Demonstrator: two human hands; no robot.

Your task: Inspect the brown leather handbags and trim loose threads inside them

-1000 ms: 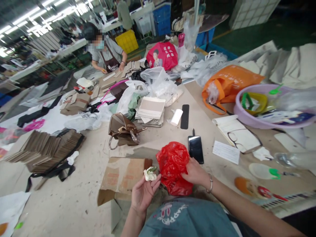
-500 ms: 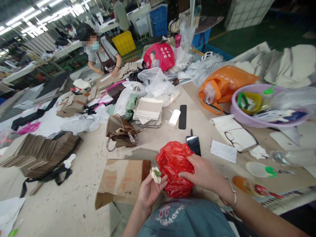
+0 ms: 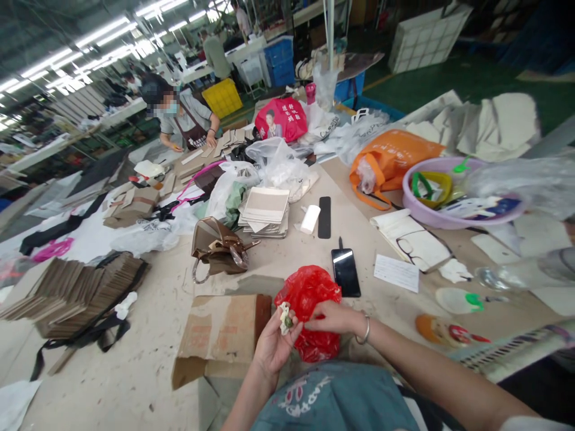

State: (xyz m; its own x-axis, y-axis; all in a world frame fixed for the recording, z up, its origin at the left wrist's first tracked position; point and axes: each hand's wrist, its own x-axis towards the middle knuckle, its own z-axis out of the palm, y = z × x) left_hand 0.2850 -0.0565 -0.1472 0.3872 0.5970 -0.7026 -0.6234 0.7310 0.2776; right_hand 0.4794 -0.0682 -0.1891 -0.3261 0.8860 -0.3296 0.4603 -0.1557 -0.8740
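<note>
My left hand (image 3: 274,344) is closed around a small, crumpled white-and-green piece (image 3: 285,318), held up between thumb and fingers; its exact kind is unclear. My right hand (image 3: 335,317) reaches across a red plastic bag (image 3: 308,288), its fingertips drawn together close to the left fingers. Whatever those fingertips pinch, if anything, is too small to make out. The bag lies loosely bunched in front of my teal apron (image 3: 341,398), partly covered by the right hand. Left of my hands stands a worn cardboard box (image 3: 220,326). A dark phone (image 3: 346,273) lies just beyond the bag.
A brown handbag (image 3: 218,248) and stacked cut pieces (image 3: 264,209) stand farther back. To the right are a notebook with glasses (image 3: 411,242), a purple basin (image 3: 413,206) and bottles (image 3: 458,300). A masked co-worker (image 3: 186,117) works at the far left.
My right hand has moved left from the bag's right side to beside my left fingers. The view has shifted slightly, and the whole phone now shows. My left hand keeps the white-and-green piece.
</note>
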